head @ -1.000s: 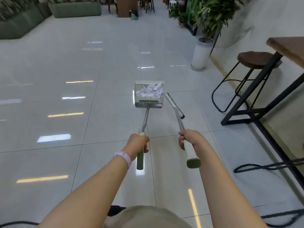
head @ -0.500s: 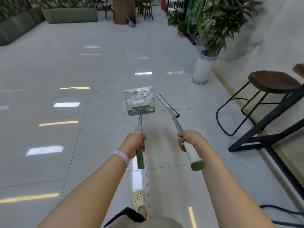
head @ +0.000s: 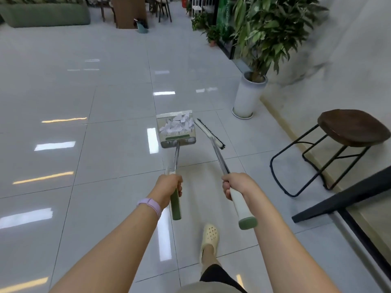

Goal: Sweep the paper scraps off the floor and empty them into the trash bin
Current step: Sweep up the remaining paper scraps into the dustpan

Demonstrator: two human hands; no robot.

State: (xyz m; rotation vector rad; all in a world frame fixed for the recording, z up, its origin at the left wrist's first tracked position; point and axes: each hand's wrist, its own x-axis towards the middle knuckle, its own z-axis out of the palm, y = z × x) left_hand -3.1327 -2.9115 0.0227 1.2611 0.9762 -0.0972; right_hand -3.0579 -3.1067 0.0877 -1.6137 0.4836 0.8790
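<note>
Left hand (head: 168, 188): fingers curled tight round the dustpan handle, just above its green grip; pink band on the wrist.
Right hand (head: 237, 187): fingers wrapped round the broom handle at the top of its white grip; green cap sticks out below the fist.
Dustpan (head: 176, 131): clear box pan on a metal shaft, held out ahead of the left hand, open side up; whether it touches the floor, cannot tell.
Paper scraps (head: 178, 124): white heap inside the dustpan, piled toward its far wall.
Broom (head: 209, 134): head angled, dark bristles facing right, just beside the dustpan's right edge; shaft runs back to the right hand.
Floor (head: 105, 102): glossy pale tiles with light reflections.
Foot (head: 209, 237): cream clog, on the tile between the two forearms.
Potted plant (head: 249, 96): tall white pot, leafy, ahead to the right by the wall.
Stool (head: 351, 127): dark round seat, black frame, far right.
</note>
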